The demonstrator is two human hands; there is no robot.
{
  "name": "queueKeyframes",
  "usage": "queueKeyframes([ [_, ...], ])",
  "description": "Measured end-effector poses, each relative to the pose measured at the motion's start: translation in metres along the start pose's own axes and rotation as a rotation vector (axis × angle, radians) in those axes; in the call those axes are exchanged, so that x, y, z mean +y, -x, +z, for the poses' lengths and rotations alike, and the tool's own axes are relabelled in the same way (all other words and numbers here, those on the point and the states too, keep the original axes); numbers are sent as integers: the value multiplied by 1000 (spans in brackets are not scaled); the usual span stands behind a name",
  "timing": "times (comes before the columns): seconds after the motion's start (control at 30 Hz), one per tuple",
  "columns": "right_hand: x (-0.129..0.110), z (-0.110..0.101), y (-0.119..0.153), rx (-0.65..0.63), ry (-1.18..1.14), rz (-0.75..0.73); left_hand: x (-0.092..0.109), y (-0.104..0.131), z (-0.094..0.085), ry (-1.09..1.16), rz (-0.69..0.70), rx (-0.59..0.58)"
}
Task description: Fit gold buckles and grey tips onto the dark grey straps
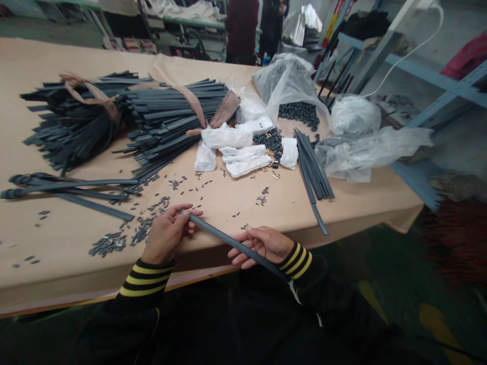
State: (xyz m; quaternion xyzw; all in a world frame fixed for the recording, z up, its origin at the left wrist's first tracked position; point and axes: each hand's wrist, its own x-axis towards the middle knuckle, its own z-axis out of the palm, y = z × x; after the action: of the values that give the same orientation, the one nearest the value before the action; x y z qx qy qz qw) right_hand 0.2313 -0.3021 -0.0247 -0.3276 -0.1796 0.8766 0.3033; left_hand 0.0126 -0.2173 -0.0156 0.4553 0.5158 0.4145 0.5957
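Observation:
A long dark grey strap [224, 236] slants down to the right in front of me. My left hand [167, 230] pinches its upper end between thumb and fingers, above the table's front edge. Lower along the strap, my right hand [266, 244] holds it loosely across the fingers, with the thumb raised on the far side. Whether the right thumb also touches a small dark piece is too small to tell. The strap's lower end runs over my right sleeve. Near my left hand lie scattered small dark metal clips [142, 228] and a heap of them [108, 244].
Two tied bundles of straps, one at left [76, 126] and one beside it [167, 116], cover the table's back left. White paper packets [247, 165], dark buckles [268, 142] and a plastic bag [285, 81] lie farther back. More loose straps [314, 170] lie at right.

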Motion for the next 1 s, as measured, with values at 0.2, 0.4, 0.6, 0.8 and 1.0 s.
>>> queueKeyframes([
  [0.2,0,-4,-1,-25,-23,8,0,0,1,-15,5,-1],
  [0.4,-1,-8,-5,-82,-79,31,-1,-2,0,-30,18,-9],
  [0.6,0,-8,-4,-81,-26,-5,-4,-4,-2,-76,38,-24],
  [0.8,1,-1,6,-15,73,-15,-3,-10,-4,-150,107,32],
  [1.0,13,-12,20,15,135,-56,2,-37,-19,-286,226,150],
])
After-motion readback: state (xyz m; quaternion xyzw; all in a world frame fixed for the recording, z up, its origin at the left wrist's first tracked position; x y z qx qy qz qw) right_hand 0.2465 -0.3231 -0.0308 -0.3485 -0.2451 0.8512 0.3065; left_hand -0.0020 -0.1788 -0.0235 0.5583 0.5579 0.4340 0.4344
